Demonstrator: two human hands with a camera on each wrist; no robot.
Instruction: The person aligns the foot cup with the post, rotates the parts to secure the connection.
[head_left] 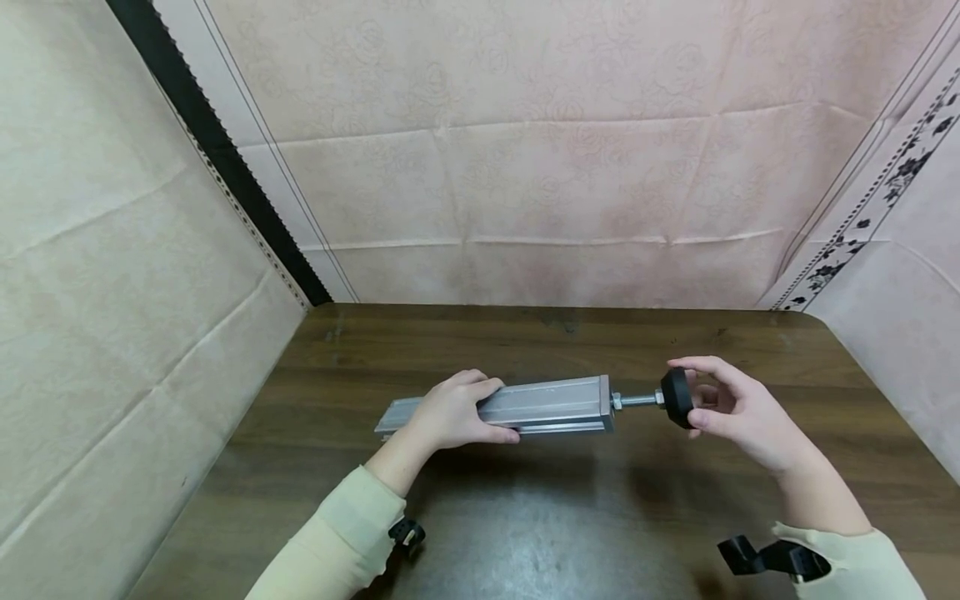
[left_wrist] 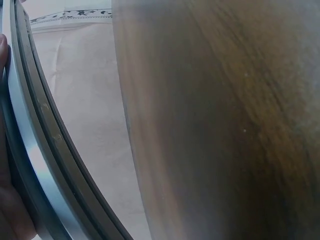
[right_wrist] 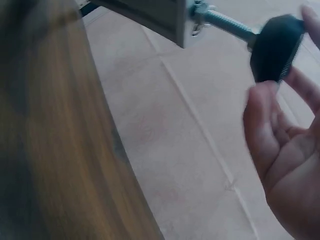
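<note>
My left hand (head_left: 453, 414) grips a silver aluminium profile (head_left: 558, 403) from above, thumb along its near side. The profile is held over the table, lengthwise from left to right. From its right end plate sticks a threaded rod (head_left: 637, 401) with a nut at each end. A black levelling foot (head_left: 677, 398) sits on the rod's outer end. My right hand (head_left: 746, 417) pinches this foot by its rim between thumb and fingers. In the right wrist view the foot (right_wrist: 277, 50) is tilted. The left wrist view shows the profile's grooved side (left_wrist: 45, 125), with the left hand mostly out of frame.
A dark brown wooden table (head_left: 525, 517) lies beneath both hands. Pale patterned cloth (head_left: 525, 183) hangs behind it and at both sides. Black wrist mounts (head_left: 772, 558) sit at the sleeves.
</note>
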